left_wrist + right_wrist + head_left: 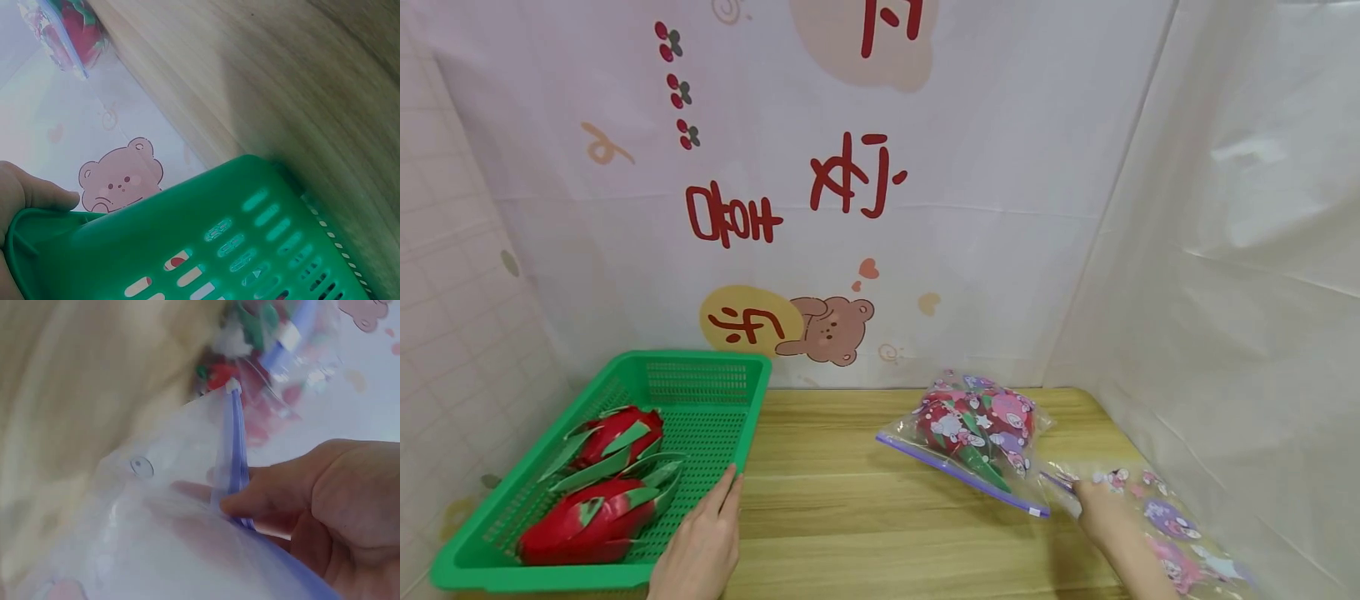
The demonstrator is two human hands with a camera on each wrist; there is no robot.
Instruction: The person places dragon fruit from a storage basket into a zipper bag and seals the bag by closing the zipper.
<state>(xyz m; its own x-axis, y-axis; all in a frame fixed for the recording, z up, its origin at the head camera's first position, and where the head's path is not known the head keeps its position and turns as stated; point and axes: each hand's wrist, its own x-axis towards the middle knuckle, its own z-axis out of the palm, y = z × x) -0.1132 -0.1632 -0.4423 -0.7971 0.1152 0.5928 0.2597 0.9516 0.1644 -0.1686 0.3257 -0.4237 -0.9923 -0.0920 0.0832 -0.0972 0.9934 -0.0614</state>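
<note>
My left hand (700, 533) grips the near right rim of a green plastic basket (758, 392). In the left wrist view the thumb (53, 195) lies along the rim. Inside the basket are two red dragon fruits (583, 525) with green leafy scales. My right hand (1105, 508) pinches the purple zip edge of a clear printed zip bag (1172, 525), which looks flat. In the right wrist view, fingertips show through its film (156, 544). Left of it sits a filled zip bag (970, 425) with red and green fruit inside and a purple zip edge toward me.
A wood-grain table (820, 483) lies under everything. White printed cloth (1000, 167) with a bear drawing (831, 329) rises at the back. Another cloth wall (1255, 250) stands at the right, close to the flat bag, and a checked one (460, 250) at the left beside the basket.
</note>
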